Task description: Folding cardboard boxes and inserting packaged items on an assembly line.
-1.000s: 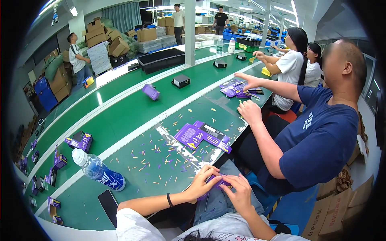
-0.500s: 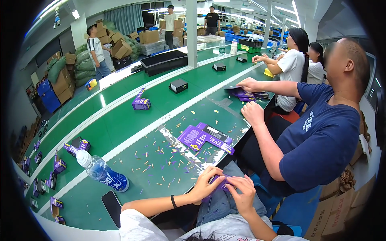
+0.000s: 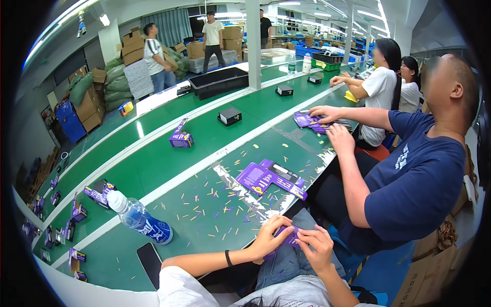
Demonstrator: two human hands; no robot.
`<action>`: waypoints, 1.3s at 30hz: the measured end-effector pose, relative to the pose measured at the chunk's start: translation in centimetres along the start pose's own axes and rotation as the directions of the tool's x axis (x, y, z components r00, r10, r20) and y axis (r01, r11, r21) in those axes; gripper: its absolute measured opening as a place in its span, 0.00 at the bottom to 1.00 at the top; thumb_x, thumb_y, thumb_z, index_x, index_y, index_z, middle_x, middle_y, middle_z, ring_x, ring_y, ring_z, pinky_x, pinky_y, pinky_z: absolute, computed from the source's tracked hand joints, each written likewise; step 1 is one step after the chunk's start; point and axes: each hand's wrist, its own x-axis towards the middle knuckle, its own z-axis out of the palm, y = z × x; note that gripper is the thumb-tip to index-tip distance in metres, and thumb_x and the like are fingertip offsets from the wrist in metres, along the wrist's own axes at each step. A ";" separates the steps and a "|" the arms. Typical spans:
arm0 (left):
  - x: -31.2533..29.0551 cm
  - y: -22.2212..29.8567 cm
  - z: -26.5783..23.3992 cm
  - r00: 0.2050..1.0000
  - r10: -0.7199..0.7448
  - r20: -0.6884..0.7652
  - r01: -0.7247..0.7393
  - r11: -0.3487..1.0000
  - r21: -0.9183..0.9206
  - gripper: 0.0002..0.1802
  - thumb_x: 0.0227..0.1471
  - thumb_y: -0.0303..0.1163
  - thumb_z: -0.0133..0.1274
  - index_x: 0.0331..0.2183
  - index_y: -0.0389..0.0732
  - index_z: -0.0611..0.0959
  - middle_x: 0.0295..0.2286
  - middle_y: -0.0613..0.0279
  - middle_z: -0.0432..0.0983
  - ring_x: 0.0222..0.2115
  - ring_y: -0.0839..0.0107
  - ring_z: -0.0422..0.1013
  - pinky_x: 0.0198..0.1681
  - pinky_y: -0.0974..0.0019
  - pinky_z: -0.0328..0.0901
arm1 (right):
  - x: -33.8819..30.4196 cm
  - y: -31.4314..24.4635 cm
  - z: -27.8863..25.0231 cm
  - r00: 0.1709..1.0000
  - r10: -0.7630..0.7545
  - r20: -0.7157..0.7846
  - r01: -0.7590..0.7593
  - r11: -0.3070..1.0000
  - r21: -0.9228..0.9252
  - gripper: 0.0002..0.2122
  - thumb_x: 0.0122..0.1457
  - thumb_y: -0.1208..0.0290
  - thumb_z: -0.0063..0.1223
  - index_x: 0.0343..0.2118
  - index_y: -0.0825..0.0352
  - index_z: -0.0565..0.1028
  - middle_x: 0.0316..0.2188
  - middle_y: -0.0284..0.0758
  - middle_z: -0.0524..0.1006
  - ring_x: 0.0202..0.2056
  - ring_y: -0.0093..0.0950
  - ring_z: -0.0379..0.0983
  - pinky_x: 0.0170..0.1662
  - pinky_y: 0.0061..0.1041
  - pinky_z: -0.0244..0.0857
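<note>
Over my lap at the table's edge, both my hands grip a small purple carton [image 3: 289,237], mostly covered by fingers. My left hand [image 3: 271,236], a black band on its wrist, is closed on its left side. The fingers and thumb of my right hand [image 3: 316,249] pinch its right side. Just beyond lie flattened purple cartons [image 3: 255,178] with black and yellow panels. Scattered around them are thin orange and purple paper slivers [image 3: 208,205].
Left of my arm are a drink bottle [image 3: 143,220] and a dark phone [image 3: 149,263]. Folded purple boxes [image 3: 181,138] and black boxes [image 3: 229,116] sit on the green conveyor [image 3: 204,148]. A co-worker's hand [image 3: 326,113] rests by stacked purple cartons [image 3: 306,121] at right.
The whole view has shifted slightly. The co-worker's raised hand has come down onto the purple stack. A standing person at the far left has turned and moved right. My grip looks the same.
</note>
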 end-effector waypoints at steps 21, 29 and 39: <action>0.5 -1.6 -0.7 0.986 -0.070 0.148 0.090 0.987 -0.136 0.13 0.51 0.35 0.53 0.39 0.42 0.74 0.42 0.56 0.68 0.38 0.64 0.67 0.41 0.66 0.63 | 1.0 0.9 0.8 0.886 0.399 0.235 -0.450 0.624 0.639 0.11 0.52 0.74 0.53 0.39 0.68 0.73 0.42 0.38 0.74 0.42 0.28 0.70 0.46 0.22 0.62; 1.5 -0.4 -1.2 0.866 -0.336 0.370 0.491 0.429 -0.759 0.33 0.57 0.55 0.39 0.58 0.51 0.52 0.51 0.49 0.58 0.45 0.54 0.67 0.42 0.58 0.68 | 7.8 2.9 -3.9 0.837 0.523 -0.162 -0.382 0.769 0.513 0.13 0.61 0.64 0.41 0.43 0.66 0.68 0.37 0.34 0.71 0.35 0.20 0.66 0.40 0.16 0.58; 1.4 -0.4 -1.9 0.823 -0.234 0.518 0.563 0.460 -0.687 0.37 0.57 0.58 0.31 0.60 0.53 0.40 0.55 0.45 0.50 0.47 0.49 0.66 0.40 0.53 0.71 | 23.6 4.7 7.0 0.871 0.426 0.244 -0.333 0.147 0.932 0.29 0.57 0.52 0.49 0.56 0.65 0.59 0.52 0.42 0.63 0.52 0.37 0.61 0.57 0.39 0.51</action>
